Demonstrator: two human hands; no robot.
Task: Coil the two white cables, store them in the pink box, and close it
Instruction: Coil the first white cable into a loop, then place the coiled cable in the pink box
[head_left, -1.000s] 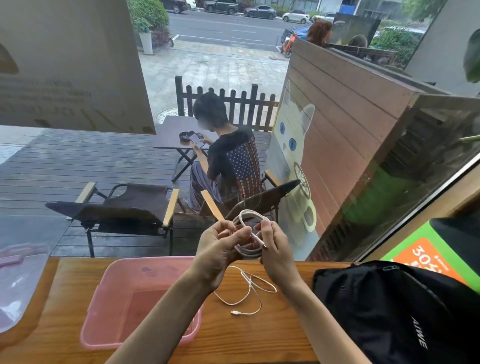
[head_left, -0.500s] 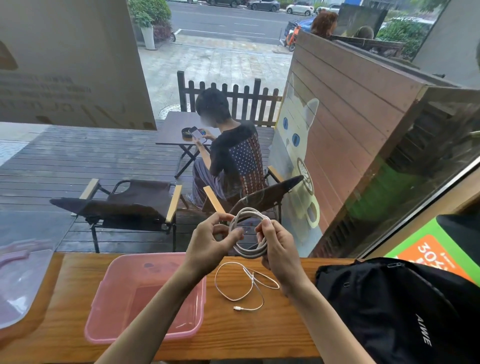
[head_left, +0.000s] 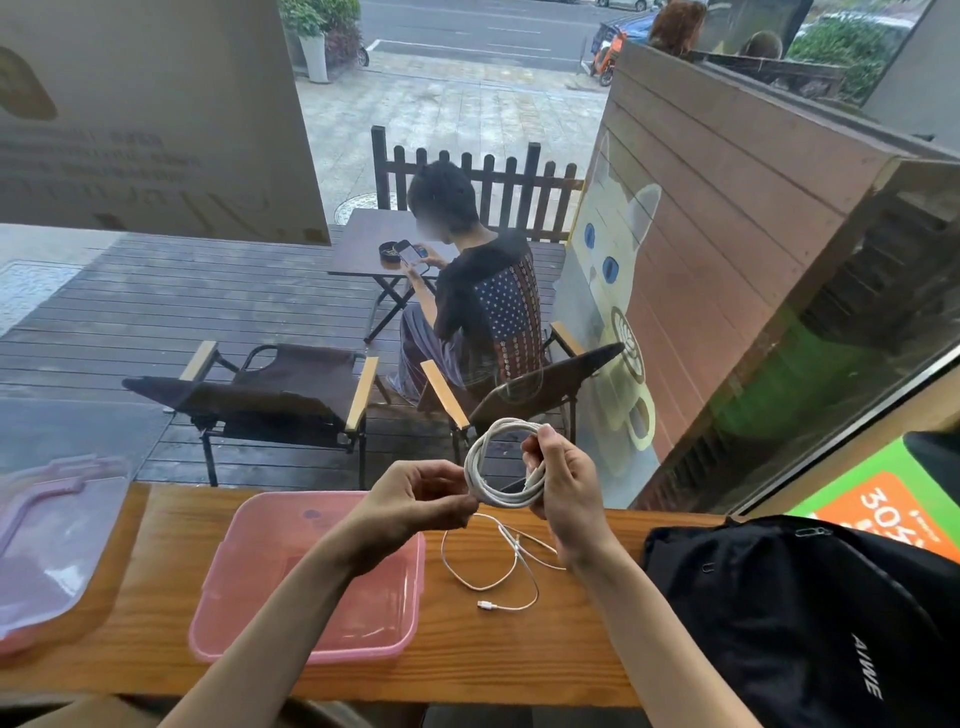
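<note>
Pinching the lower left edge of the coiled white cable (head_left: 506, 467), the fingers (head_left: 457, 506) of the left hand (head_left: 415, 499) were closed together at the centre of the frame, while the right hand (head_left: 566, 488) was wrapped around the coil's right side, its fingers (head_left: 543, 441) curled shut over the strands. The coil, several loops thick, was held upright in the air above the tabletop (head_left: 519, 654), just right of the pink box (head_left: 311, 571). Below the hands, the second white cable (head_left: 498, 566) lay loose on the wood in an open loop, its connector end pointing left near the box's right wall; whether it touched the box could not be told. The box stood open on the tabletop at lower centre-left, with the left forearm crossing over it. Its translucent lid (head_left: 52, 545) lay apart at the far left edge of the frame. A black backpack (head_left: 805, 623) filled the lower right corner, resting on the tabletop's right end. Beyond the window, in the upper half of the frame, a person (head_left: 467, 291) sat on a deck facing away, with a folding chair (head_left: 275, 384) to the left.
</note>
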